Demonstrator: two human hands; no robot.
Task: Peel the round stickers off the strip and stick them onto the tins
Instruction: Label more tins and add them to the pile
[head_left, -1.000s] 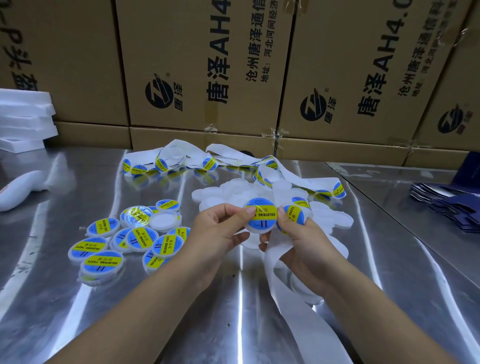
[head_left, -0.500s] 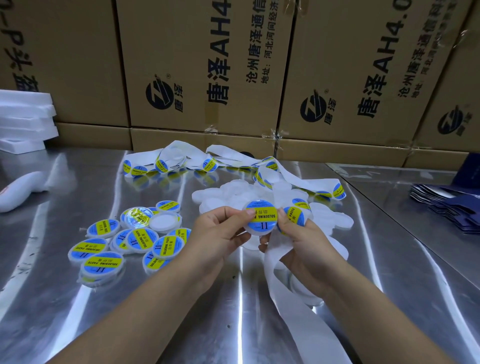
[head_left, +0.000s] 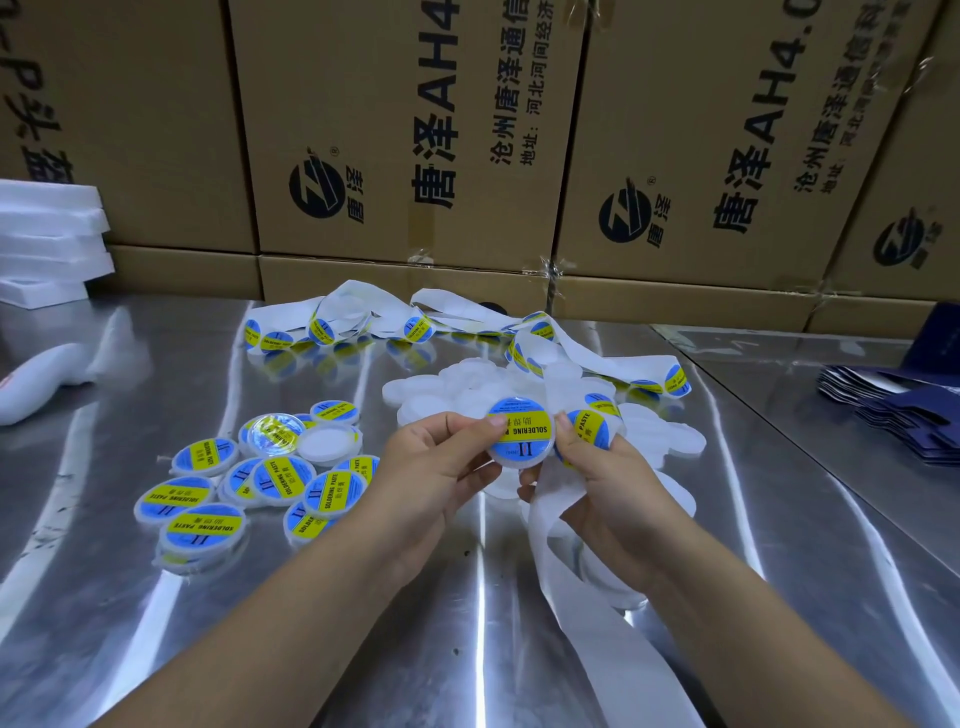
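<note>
left hand (head_left: 431, 467) pinches stickered tin (head_left: 521, 434); right hand (head_left: 613, 483) curls round strip (head_left: 587, 587), thumb at tin rim. done tins (head_left: 249, 483) left, blank tins (head_left: 467, 395) partly hidden beyond hands, cartons (head_left: 405, 130) far.

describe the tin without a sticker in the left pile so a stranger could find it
On the steel table, left of the left hand, lies a cluster of labelled tins. Near its far side sits the bare tin: its top is plain white, while every neighbour shows blue and yellow.
</note>
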